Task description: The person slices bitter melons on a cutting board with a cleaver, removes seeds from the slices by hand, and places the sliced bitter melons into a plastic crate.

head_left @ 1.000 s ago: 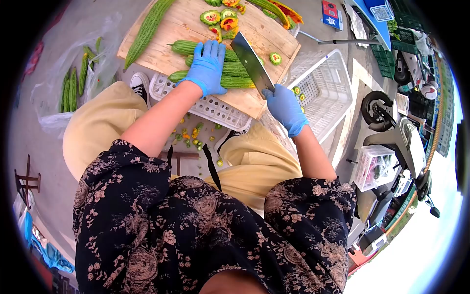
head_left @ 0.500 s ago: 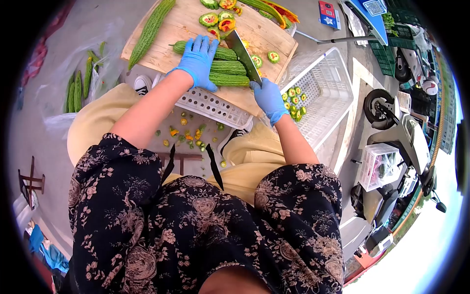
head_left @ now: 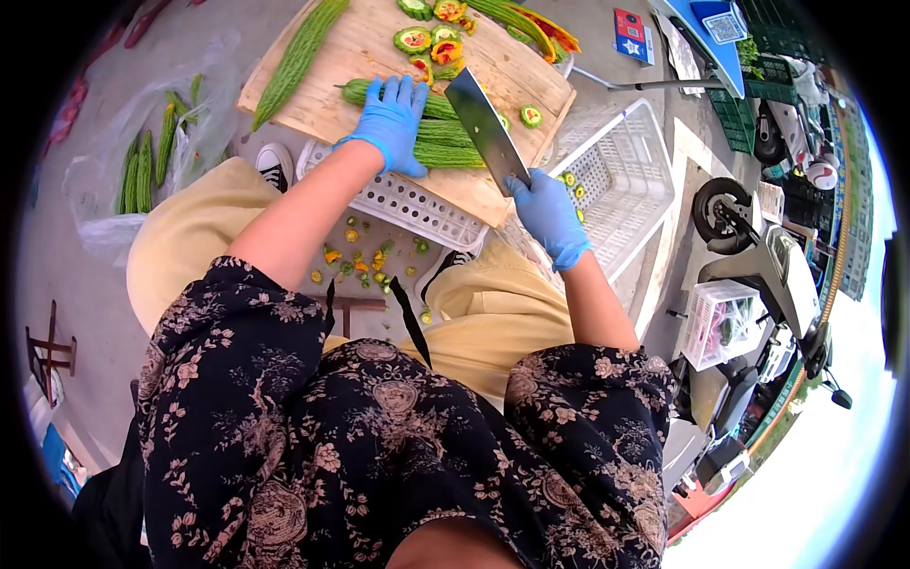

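Observation:
My left hand [head_left: 391,125], in a blue glove, lies with fingers spread on several green bitter gourds [head_left: 444,144] placed side by side on a wooden board [head_left: 493,57]. My right hand [head_left: 548,213], also gloved, is closed round the handle of a wide-bladed knife [head_left: 488,128]. The blade stands at the gourds' cut ends and hides part of them. One whole gourd [head_left: 301,62] lies at the board's left. Cut slices [head_left: 412,40] and orange pieces lie at the board's far side, and a single slice [head_left: 530,116] is right of the blade.
A white crate [head_left: 630,171] with slices in it stands right of the board. Another white basket [head_left: 417,204] is under the board. A plastic bag with gourds [head_left: 142,175] lies left. Scraps [head_left: 365,266] are on the ground. A scooter [head_left: 758,266] stands right.
Between the two earlier frames, the knife and right hand came in over the gourds; now they are back to the right with the blade more tilted. My left hand still rests on the gourds.

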A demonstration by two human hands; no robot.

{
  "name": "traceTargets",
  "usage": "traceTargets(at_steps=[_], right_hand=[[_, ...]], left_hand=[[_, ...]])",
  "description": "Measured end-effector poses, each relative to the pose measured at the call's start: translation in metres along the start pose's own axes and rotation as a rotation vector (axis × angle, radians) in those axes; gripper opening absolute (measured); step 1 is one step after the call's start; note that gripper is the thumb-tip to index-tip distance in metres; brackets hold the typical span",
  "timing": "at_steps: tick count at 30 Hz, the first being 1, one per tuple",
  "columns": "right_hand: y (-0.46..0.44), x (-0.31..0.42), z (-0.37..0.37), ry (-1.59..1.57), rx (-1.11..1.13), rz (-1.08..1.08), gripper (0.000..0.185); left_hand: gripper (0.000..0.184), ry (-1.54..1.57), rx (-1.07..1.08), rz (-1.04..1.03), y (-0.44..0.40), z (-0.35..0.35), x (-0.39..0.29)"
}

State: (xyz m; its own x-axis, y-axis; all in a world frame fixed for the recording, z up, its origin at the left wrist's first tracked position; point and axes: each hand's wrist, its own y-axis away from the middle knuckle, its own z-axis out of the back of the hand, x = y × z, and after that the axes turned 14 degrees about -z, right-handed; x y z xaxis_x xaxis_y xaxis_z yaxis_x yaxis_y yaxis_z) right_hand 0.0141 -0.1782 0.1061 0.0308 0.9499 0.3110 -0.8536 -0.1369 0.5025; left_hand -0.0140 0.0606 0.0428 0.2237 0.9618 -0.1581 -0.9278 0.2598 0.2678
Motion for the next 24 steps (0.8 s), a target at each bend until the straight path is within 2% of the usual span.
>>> traceTargets(at_steps=[2,5,8,12,15,18,22,24], right_hand=[[-0.003,0.001,-0.003,0.006,0.037,-0.073,0.033],[0.002,0.018,0.001,0.133,0.017,-0.063,0.032],[-0.011,0.024,-0.009,0.105,0.046,-0.071,0.032],[-0.04,0.022,-0.056,0.15,-0.101,0.006,0.032],[-0.04,0.012,-0.063,0.048,-0.1,-0.042,0.032],[-0.034,-0.001,-0.062,-0.143,-0.126,0.023,0.032],[-0.016,0.005,-0.038,-0.234,-0.175,0.088,0.03],[-0.001,0.013,-0.021,-0.154,-0.142,0.057,0.03]], left_hand=[[0.122,0.001,-0.004,-0.003,0.0,0.0,0.001],[0.121,0.006,-0.033,-0.012,-0.001,-0.003,0.002],[0.121,0.027,-0.052,-0.014,0.001,-0.004,0.003],[0.12,0.021,-0.059,-0.016,-0.005,-0.004,0.003],[0.122,0.002,-0.069,-0.014,-0.001,-0.005,0.006],[0.124,-0.003,-0.101,-0.036,-0.002,-0.007,0.007],[0.125,-0.047,-0.066,-0.066,0.008,-0.006,0.02],[0.124,-0.014,-0.05,-0.055,0.008,-0.01,0.019]])
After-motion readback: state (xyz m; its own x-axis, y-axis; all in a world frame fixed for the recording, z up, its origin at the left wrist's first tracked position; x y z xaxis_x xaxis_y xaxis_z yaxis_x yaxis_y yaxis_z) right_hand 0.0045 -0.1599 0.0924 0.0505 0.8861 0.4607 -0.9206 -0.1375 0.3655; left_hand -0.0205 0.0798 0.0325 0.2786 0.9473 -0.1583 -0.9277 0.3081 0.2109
